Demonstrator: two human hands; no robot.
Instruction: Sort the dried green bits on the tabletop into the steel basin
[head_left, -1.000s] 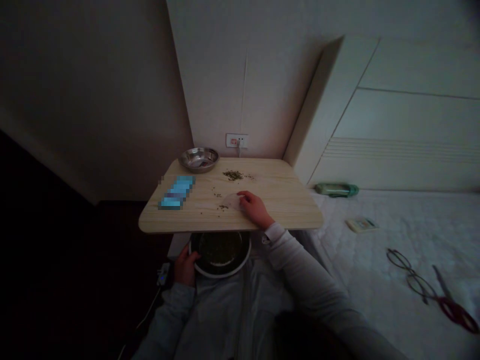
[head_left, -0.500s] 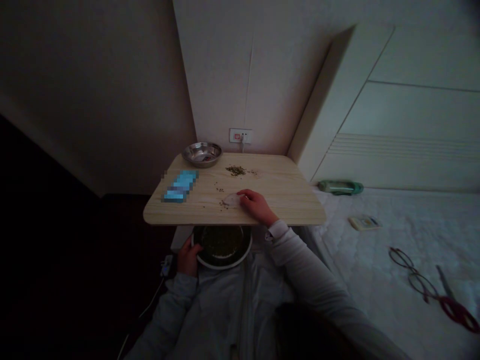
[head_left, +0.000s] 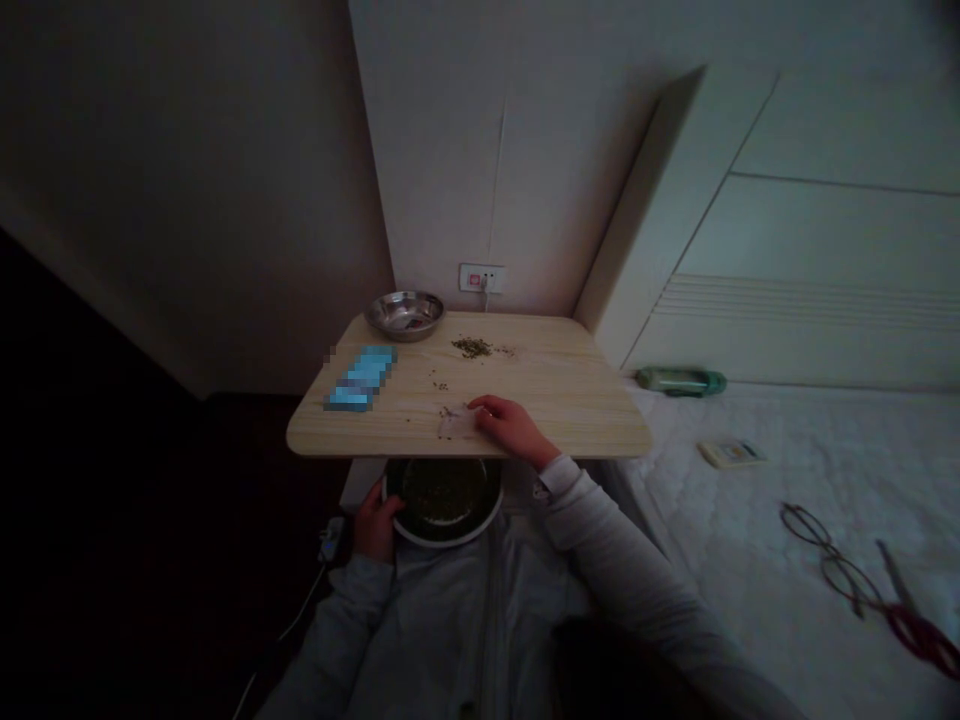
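Observation:
My right hand (head_left: pixel 510 428) is closed on a thin, clear plastic piece (head_left: pixel 457 422), low over the front of the wooden tabletop (head_left: pixel 570 385). Small dark seed-like grains lie around the plastic's left edge. Below the table's front edge, my left hand (head_left: pixel 377 522) grips the left rim of a dark round dish (head_left: pixel 442 495) with a pale rim, its thumb over the inside. Part of that dish is hidden under the tabletop. A pile of greenish-brown grains (head_left: pixel 472 347) sits farther back on the table, with a few stray ones nearer me.
A steel bowl (head_left: pixel 406 316) stands at the table's back left, and a blurred-out blue phone-like rectangle (head_left: pixel 361 378) lies in front of it. On the bed to the right are a green bottle (head_left: pixel 681 380), a pale box-like object (head_left: pixel 731 453), glasses (head_left: pixel 829 553) and red-handled scissors (head_left: pixel 922 637).
My right hand and the plastic piece have shifted slightly toward the table's front edge, among the stray grains. The left hand still holds the dish; the whole view has tilted a little.

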